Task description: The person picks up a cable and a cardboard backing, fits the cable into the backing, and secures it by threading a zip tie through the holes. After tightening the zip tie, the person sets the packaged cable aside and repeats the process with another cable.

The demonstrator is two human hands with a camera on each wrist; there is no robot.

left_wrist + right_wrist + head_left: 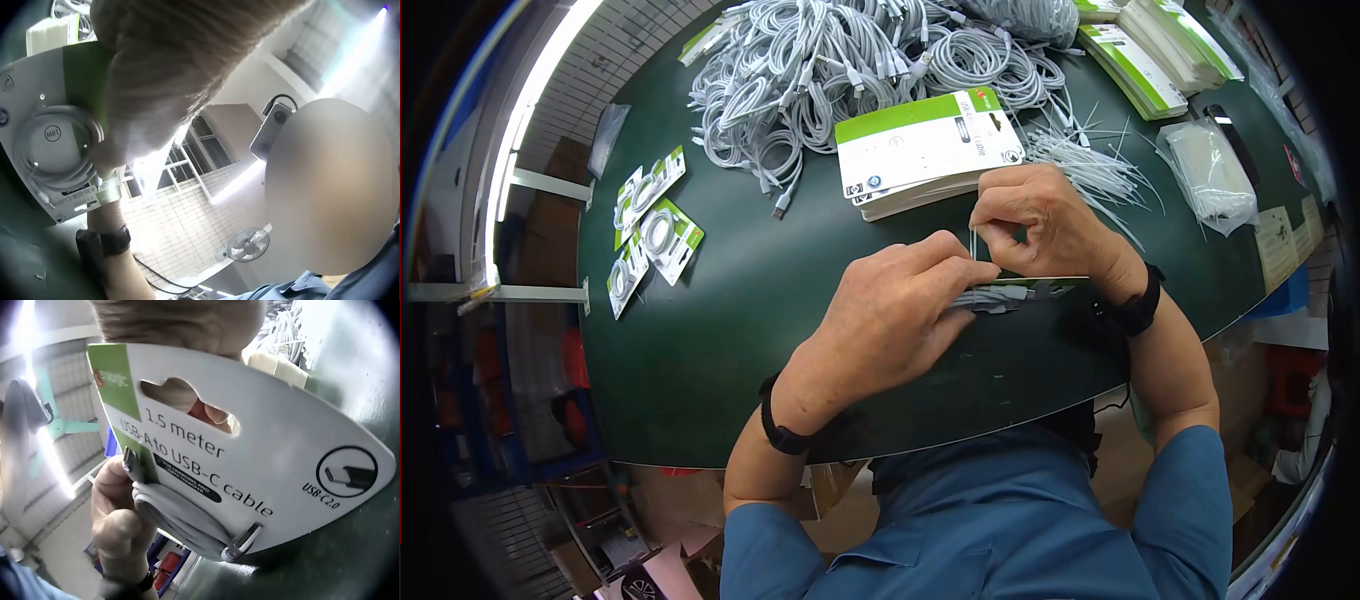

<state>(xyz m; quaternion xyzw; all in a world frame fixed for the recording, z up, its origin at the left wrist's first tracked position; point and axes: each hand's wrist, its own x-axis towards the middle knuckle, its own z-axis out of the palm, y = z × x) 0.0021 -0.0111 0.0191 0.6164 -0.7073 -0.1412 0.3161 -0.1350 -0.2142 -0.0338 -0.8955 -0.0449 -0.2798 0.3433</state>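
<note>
A printed card point(275, 431) with a coiled grey cable point(181, 515) against its face fills much of the right wrist view; the same coil point(59, 147) shows in the left wrist view. In the head view the card is seen nearly edge-on, and the left hand point(895, 310) grips it and the coil between thumb and fingers. Just behind the card's upper edge, the right hand point(1040, 220) pinches thin white tie ends point(973, 245) that stand up beside the left fingertips.
A stack of cards point(930, 150) lies beyond the hands, with a heap of grey cables point(810, 80) behind it. Loose white ties point(1100, 170) spread to its right, near a plastic bag point(1215, 175). Carded cables point(660, 235) lie at left, more card stacks point(1135, 70) at upper right.
</note>
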